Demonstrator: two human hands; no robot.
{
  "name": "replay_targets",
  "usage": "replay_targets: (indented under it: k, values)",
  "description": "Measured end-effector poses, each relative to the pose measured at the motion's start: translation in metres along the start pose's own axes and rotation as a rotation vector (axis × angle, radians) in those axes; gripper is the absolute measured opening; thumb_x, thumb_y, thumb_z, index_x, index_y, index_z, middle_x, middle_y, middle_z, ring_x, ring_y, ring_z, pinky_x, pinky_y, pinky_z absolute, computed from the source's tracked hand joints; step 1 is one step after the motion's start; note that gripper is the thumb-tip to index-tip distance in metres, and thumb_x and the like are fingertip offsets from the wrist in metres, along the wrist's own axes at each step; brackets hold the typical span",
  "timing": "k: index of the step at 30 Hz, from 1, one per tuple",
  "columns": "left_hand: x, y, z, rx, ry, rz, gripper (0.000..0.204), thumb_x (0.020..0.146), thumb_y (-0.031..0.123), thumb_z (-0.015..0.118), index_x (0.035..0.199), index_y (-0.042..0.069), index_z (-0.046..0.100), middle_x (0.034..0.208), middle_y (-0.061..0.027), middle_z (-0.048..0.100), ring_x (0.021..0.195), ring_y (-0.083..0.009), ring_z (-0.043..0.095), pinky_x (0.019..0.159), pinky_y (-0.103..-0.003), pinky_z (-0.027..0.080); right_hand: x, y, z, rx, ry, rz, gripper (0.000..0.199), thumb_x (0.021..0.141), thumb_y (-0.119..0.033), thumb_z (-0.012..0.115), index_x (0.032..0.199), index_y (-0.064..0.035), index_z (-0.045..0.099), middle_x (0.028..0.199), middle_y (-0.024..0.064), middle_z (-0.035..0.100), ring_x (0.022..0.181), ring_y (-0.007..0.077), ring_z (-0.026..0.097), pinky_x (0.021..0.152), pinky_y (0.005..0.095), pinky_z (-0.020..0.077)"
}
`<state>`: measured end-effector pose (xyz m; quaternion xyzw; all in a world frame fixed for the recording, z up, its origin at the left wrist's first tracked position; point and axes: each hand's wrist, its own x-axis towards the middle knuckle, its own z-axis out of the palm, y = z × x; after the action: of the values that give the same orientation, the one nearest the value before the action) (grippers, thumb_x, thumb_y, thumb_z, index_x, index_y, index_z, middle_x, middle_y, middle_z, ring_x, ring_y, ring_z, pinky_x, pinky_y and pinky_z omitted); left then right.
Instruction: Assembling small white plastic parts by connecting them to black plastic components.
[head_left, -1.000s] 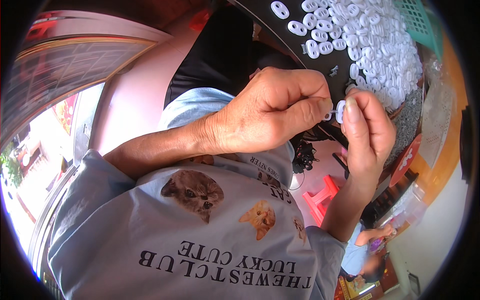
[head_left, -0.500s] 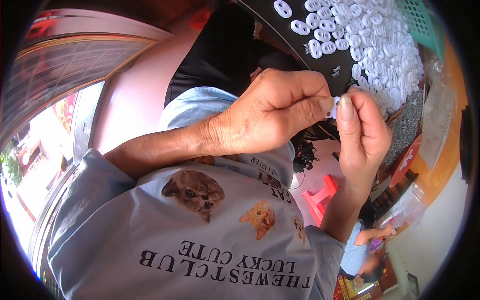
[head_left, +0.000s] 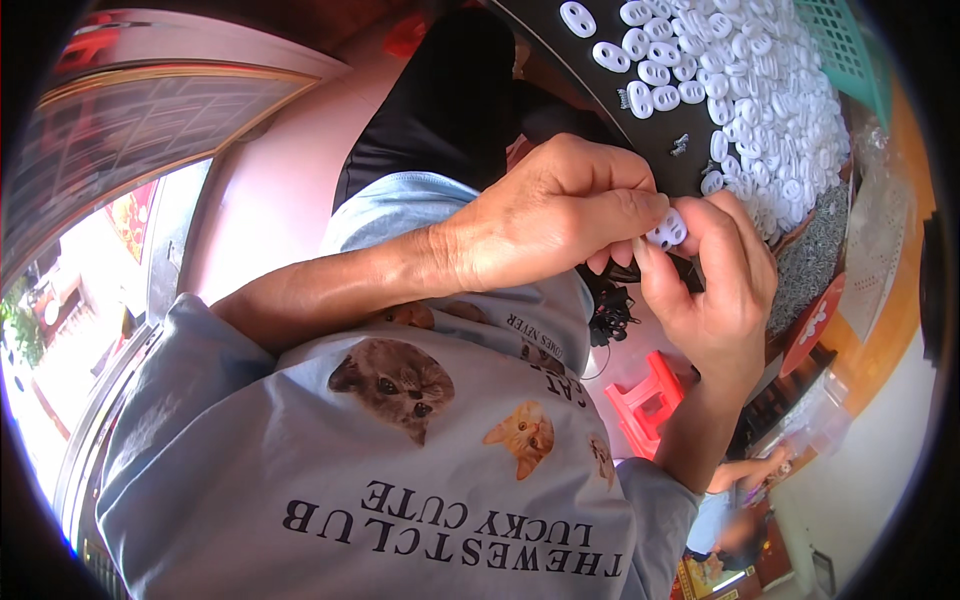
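Observation:
A white oval plastic cord lock (head_left: 668, 230) with two holes is held between both hands, just off the near edge of the dark work surface (head_left: 645, 140). My left hand (head_left: 565, 220) pinches its left side between thumb and curled fingers. On the other side, the bent fingers and thumb of my right hand (head_left: 715, 280) close about it. The fingers partly cover the piece. Past the hands lies a big heap of like white cord locks (head_left: 765, 110), with several loose ones at its left. Small metal springs (head_left: 680, 145) lie on the dark surface beside them.
A green plastic basket (head_left: 850, 50) stands at the far right, behind the heap. Grey small parts (head_left: 812, 265) are piled right of my right hand. Below, on the floor, is a red stool (head_left: 645, 405). Another person (head_left: 725, 505) is at the lower right.
The cord lock has turned so that its holed face shows more, and it sits slightly lower. My right thumb has shifted left and down, and its fingers have bent around the piece.

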<state>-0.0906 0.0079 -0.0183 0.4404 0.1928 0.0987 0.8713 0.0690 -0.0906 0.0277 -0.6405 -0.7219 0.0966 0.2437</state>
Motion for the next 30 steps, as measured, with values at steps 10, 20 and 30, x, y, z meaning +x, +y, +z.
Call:
replay_targets:
  k: [10,20,30]
  values:
    - [0.005,-0.01,0.0,0.113,-0.079,0.094,0.029,0.1,0.019,0.051,0.077,0.001,0.056,0.065,0.0012,0.048,0.061,-0.0064,0.044,0.056,-0.024,0.038,-0.002,-0.001,-0.004,-0.028,-0.036,-0.006,0.029,0.07,-0.011,0.076,0.09,-0.0013,0.058,0.074,0.008,0.051,0.054,0.0238,0.052,0.043,0.0349,0.0422]
    - [0.006,-0.011,-0.001,0.087,-0.056,0.095,0.019,0.092,0.013,0.055,0.085,-0.003,0.062,0.066,-0.0005,0.055,0.065,-0.0053,0.049,0.057,-0.025,0.041,-0.003,0.002,-0.001,-0.01,-0.034,-0.04,0.023,0.072,-0.012,0.074,0.085,-0.0031,0.058,0.071,0.0061,0.047,0.055,0.0229,0.051,0.045,0.035,0.042]
    - [0.005,-0.006,-0.001,0.101,-0.076,0.04,0.021,0.094,0.013,0.051,0.078,0.0,0.056,0.066,0.0007,0.047,0.065,-0.0067,0.043,0.058,-0.024,0.035,-0.002,0.0,0.003,-0.037,-0.035,-0.04,0.021,0.075,-0.016,0.073,0.082,-0.0055,0.056,0.07,0.005,0.047,0.056,0.0228,0.052,0.046,0.0348,0.0442]
